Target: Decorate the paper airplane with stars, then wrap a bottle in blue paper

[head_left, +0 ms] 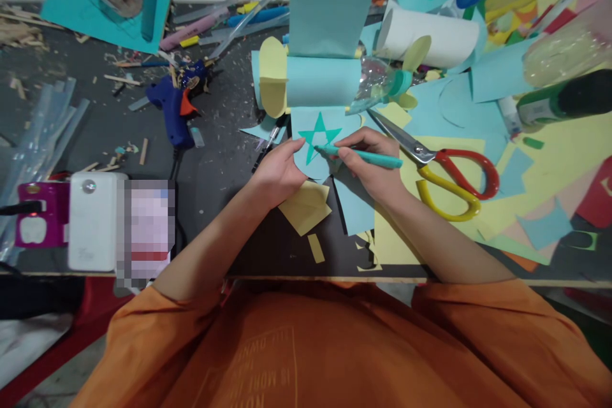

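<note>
My right hand (pixel 371 169) is closed around a teal marker (pixel 382 159). Its tip rests at a green five-pointed star (pixel 319 126), coloured except for a pale patch in its middle. The star is on a light blue paper wing (pixel 299 118) with a rounded end. My left hand (pixel 282 169) pinches this wing's lower left edge, thumb on top, fingers hidden beneath. Behind it lies a plastic bottle (pixel 375 83) wrapped in light blue paper, with yellow paper blades (pixel 273 73) at its left end. Another long blue wing (pixel 329 0) extends away behind the bottle.
Scissors (pixel 421 153) with red and yellow handles lie right of my right hand, on paper scraps. At left are a blue glue gun (pixel 169 105), clear glue sticks (pixel 43 121) and a white power bank (pixel 95 220). A white paper roll (pixel 430 35) lies at back right.
</note>
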Motion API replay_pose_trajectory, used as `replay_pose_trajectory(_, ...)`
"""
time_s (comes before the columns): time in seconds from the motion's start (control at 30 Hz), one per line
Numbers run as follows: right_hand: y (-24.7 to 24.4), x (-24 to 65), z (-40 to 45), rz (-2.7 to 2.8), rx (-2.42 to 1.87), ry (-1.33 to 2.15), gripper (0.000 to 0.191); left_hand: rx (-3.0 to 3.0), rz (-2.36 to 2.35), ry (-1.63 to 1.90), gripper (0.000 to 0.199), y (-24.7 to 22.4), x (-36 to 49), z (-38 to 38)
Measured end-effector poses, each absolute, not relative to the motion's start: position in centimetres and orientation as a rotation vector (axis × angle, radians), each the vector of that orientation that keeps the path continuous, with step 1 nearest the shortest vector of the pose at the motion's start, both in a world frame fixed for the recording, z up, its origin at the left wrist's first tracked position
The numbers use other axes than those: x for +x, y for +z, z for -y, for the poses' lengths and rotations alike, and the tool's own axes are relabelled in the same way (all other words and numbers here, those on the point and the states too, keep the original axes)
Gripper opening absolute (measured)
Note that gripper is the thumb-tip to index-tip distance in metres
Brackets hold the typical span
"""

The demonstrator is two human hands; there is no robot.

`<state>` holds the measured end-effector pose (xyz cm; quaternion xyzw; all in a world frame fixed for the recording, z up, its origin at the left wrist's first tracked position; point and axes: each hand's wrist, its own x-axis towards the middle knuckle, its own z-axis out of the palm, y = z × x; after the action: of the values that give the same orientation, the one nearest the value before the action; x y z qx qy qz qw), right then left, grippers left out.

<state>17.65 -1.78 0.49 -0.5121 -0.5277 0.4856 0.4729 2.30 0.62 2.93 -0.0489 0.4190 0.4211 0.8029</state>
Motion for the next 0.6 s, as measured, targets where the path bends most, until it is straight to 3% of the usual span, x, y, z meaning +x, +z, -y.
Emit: replay_pose_trajectory(0.6, 0.06, 17.61, 1.87, 1.337, -1.214, 1.143, 0.021, -0.089, -0.896, 0.883, 0.054, 2.55, 2.16, -0.74)
